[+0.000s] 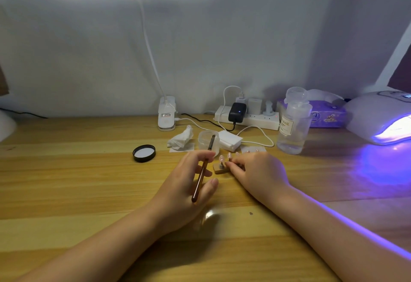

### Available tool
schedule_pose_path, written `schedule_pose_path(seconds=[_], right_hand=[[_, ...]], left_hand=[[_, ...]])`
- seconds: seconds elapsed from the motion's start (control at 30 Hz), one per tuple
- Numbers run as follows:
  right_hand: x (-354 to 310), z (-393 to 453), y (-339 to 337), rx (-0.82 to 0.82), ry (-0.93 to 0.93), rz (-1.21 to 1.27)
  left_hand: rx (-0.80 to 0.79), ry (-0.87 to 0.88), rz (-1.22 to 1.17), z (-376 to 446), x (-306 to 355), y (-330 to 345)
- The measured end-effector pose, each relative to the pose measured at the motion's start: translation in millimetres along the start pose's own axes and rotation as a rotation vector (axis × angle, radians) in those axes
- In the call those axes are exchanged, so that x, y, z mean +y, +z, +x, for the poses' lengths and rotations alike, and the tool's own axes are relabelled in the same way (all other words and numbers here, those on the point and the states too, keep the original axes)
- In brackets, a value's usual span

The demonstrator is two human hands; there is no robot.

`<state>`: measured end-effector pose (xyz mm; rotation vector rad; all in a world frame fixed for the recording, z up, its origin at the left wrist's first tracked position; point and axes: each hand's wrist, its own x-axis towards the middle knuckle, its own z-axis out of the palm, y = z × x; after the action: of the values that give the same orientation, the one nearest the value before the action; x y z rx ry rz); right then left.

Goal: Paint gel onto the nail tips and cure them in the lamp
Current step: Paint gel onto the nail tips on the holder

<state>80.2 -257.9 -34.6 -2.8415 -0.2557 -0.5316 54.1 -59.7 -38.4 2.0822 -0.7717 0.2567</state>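
Head view: a wooden worktop (66, 170) is seen from above, with both forearms reaching forward across it. A slim brown brush (203, 170) is held in the grip of the left hand (189, 184), its fingers curled round the handle; the bristle end is pointed away towards a small clear jar (208, 140), though whether it touches the jar cannot be told. The right hand (255, 170) is laid on the worktop, its fingertips pinched on a small wooden stand (220, 168) on which pale pink nail tips (221, 159) are mounted upright. The stand is placed between the two hands, just in front of the jar. A black jar lid (144, 153) is set to the left, apart from the jar. A crumpled tissue (181, 139) and a stack of white pads (230, 140) are placed beside the jar. At the far right edge a curing lamp (378, 117) is lit, and violet light is cast over the worktop. A clear bottle (293, 126) is stood near it.
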Motion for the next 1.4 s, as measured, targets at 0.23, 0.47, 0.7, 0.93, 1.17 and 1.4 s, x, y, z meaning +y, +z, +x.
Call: schedule_pose_path(seconds=[0.23,0.47,0.7,0.93,1.17,1.4], right_hand=[[-1,-3,0,0.021,-0.046,-0.013],[-3,-11,-2,0.194,-0.099,0.354],[-2,-11,-2,0.269,-0.133,0.613],[2,-9,2,0.265,-0.097,0.734],[3,-10,-1,0.238,-0.127,0.708],[2,-9,0,0.26,-0.122,0.733]], left_hand=[[0.016,0.028,0.047,0,-2,0],[0.17,0.143,-0.053,0,3,-4],[0.224,0.175,-0.193,-3,10,-4],[0.249,0.184,-0.206,-4,13,-1],[0.25,0.169,-0.202,-3,11,0],[0.263,0.168,-0.235,-5,5,-1]])
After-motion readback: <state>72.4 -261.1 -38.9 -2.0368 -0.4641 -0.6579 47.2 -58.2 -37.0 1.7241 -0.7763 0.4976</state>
